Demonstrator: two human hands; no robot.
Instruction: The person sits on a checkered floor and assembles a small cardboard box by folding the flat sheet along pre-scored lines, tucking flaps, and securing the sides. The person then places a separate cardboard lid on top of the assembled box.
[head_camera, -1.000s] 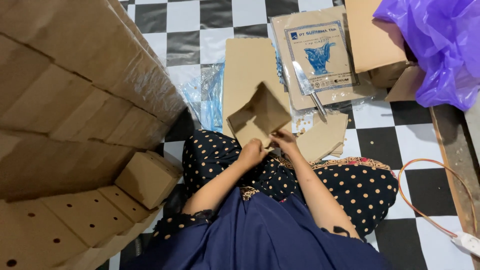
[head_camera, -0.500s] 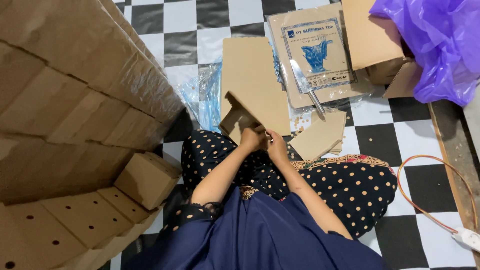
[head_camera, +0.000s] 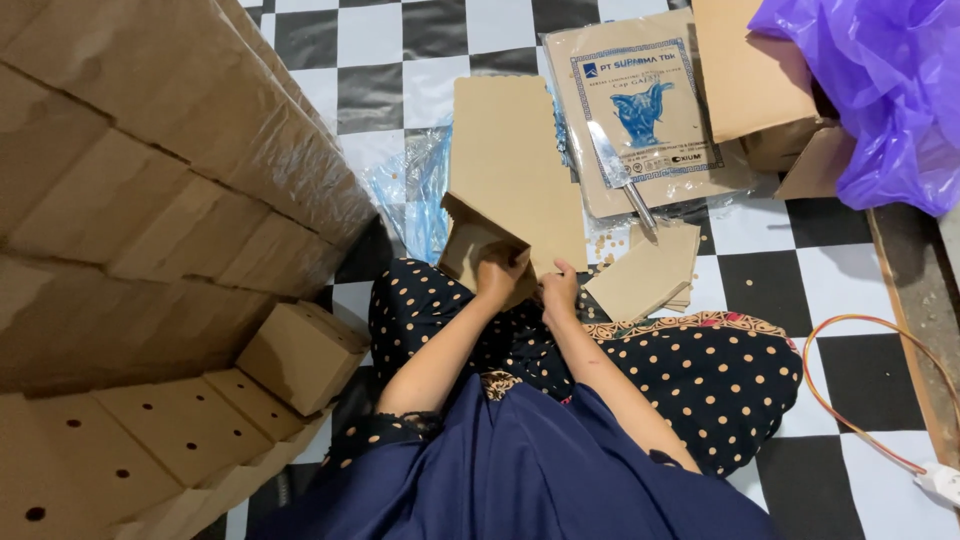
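Note:
I sit on a checkered floor with a small brown cardboard box held over my lap. My left hand grips its lower side and my right hand pinches a flap at its right edge. The box looks partly folded and its opening faces away from me. Just behind it lies a stack of flat cardboard blanks. More small blanks lie to the right of my hands.
Stacked folded boxes wall in my left side; one finished box sits by my left knee. A packet with a knife on it lies ahead. Purple plastic bag at far right, orange cable by my right leg.
The box, first held open and raised, came down toward my lap. Both hands have closed in on it and are pressing its flaps.

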